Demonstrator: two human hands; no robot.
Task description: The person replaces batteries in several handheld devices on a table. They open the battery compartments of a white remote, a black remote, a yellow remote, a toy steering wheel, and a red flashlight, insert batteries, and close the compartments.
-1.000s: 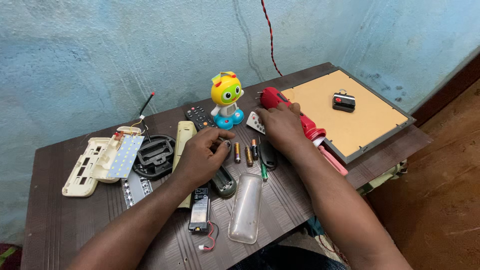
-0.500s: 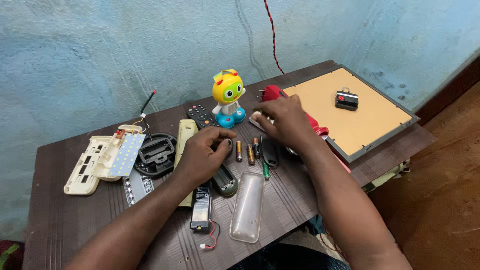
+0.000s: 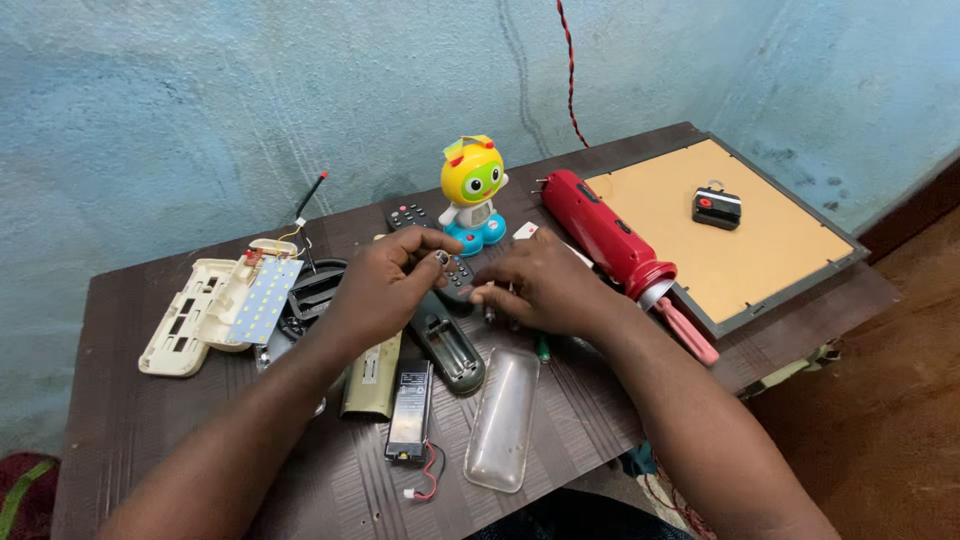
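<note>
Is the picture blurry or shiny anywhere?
Head view: mostly sharp and evenly lit, with soft shadows. The clear plastic cover shows pale glare, the red torch a small highlight. The left hand and right hand look slightly soft.

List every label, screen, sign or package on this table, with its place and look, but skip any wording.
Pale sticker on the olive-beige rectangular remote body: table front, below the left hand; small, whitish, rectangular.
Label on the black rectangular battery pack: beside that remote, red and black wires trailing; grey-white panel.
Green face panel on the yellow and blue toy robot: behind the right hand; oval, screen-like.
No packages or signs show.
</note>
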